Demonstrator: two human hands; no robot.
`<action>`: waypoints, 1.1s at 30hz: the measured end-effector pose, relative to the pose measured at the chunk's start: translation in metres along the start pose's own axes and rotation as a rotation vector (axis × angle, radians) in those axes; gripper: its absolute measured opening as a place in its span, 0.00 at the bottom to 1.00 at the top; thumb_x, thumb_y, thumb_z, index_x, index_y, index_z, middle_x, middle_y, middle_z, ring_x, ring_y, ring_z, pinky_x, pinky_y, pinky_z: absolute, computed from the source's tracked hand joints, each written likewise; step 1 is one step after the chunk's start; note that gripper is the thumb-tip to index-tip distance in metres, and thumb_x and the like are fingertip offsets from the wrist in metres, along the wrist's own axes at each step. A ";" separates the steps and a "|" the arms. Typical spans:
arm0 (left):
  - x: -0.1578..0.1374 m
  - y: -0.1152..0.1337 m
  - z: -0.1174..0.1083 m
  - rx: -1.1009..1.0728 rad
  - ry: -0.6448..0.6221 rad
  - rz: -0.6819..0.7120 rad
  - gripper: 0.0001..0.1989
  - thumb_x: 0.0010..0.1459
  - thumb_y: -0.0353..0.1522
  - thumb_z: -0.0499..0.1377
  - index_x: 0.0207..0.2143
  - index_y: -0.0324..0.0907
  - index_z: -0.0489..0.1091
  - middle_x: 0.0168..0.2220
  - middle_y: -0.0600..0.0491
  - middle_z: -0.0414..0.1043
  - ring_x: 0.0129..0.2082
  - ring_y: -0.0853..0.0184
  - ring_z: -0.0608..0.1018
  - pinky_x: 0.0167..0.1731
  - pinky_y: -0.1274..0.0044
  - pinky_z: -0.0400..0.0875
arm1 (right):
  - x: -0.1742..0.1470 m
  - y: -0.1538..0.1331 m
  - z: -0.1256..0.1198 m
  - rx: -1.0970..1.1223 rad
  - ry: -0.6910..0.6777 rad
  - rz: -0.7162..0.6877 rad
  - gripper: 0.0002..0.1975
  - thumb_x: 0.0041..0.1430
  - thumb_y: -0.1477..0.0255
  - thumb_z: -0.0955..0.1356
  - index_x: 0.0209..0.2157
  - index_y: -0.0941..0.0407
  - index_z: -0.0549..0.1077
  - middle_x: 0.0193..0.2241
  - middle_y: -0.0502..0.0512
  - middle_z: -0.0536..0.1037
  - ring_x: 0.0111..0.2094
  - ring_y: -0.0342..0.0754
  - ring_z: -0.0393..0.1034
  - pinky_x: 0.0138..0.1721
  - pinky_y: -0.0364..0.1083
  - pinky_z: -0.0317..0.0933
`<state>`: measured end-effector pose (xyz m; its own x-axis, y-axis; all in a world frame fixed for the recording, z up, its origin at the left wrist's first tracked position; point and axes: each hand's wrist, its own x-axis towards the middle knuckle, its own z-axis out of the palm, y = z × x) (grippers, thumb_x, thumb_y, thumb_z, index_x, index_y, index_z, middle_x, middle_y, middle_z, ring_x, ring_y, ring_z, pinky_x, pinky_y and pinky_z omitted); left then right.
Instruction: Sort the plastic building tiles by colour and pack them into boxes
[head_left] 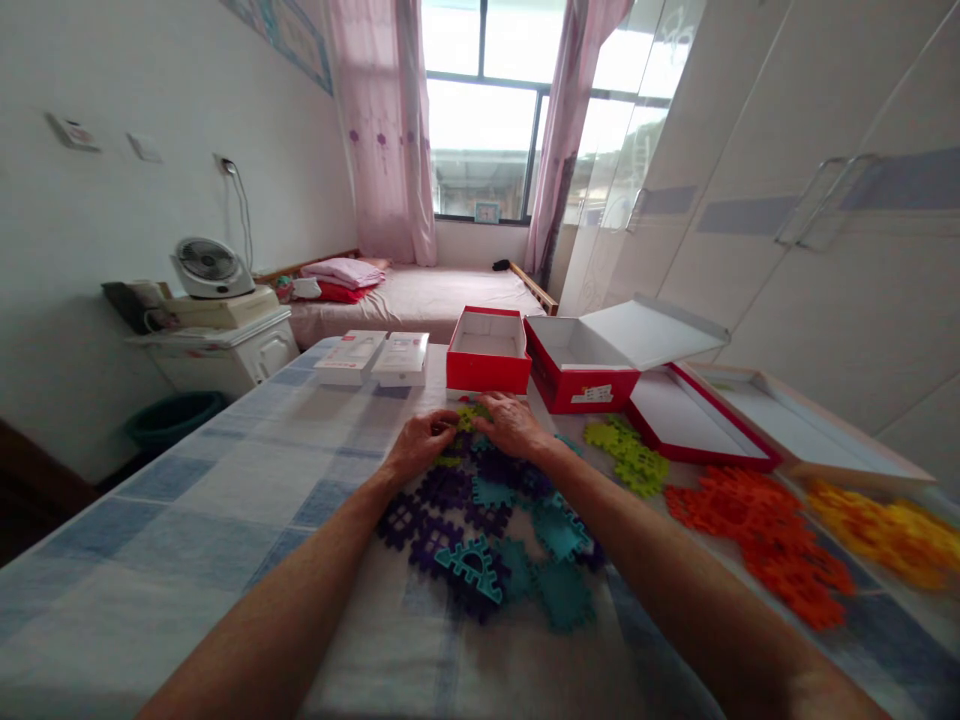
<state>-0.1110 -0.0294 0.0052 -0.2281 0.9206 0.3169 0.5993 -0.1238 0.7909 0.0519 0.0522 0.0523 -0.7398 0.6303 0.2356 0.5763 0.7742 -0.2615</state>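
Observation:
At the far side of a mixed pile, my left hand has its fingers curled together by a yellow-green interlocking plastic piece. I cannot make out what is between those fingertips. My right hand reaches in from the other side, its bent fingers closed at that same yellow-green piece. Below both hands lie several purple notched pieces, some with window cutouts. Teal pieces are mixed among them, and an arched light-teal piece rests on top at the near side.
Right of the pile lie yellow-green pieces, orange pieces and yellow pieces. Behind stand an open red box, a lidded red box, a shallow red tray and two white boxes. A checked cloth covers the table.

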 end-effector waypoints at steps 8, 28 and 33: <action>0.001 -0.006 0.001 -0.029 -0.047 0.110 0.20 0.40 0.39 0.68 0.37 0.41 0.75 0.43 0.49 0.69 0.36 0.65 0.75 0.38 0.74 0.71 | 0.015 0.004 0.016 0.049 -0.005 0.097 0.20 0.51 0.65 0.68 0.46 0.56 0.73 0.45 0.62 0.73 0.48 0.58 0.65 0.48 0.54 0.58; 0.002 0.003 -0.004 -0.265 0.054 -0.159 0.13 0.41 0.38 0.62 0.28 0.38 0.75 0.24 0.52 0.76 0.25 0.67 0.75 0.27 0.77 0.67 | -0.074 0.104 -0.053 0.458 0.260 0.419 0.14 0.54 0.67 0.63 0.38 0.58 0.72 0.35 0.56 0.77 0.35 0.47 0.71 0.36 0.44 0.63; 0.003 0.001 -0.004 -0.360 0.183 -0.236 0.14 0.39 0.38 0.62 0.28 0.37 0.74 0.22 0.53 0.75 0.22 0.69 0.74 0.22 0.79 0.66 | -0.082 0.123 -0.062 -0.016 0.346 0.506 0.19 0.55 0.70 0.64 0.48 0.62 0.70 0.42 0.64 0.74 0.45 0.53 0.67 0.47 0.48 0.59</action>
<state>-0.1141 -0.0279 0.0092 -0.4768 0.8628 0.1682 0.2175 -0.0697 0.9736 0.2049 0.0992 0.0584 -0.2187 0.9002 0.3765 0.8338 0.3728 -0.4071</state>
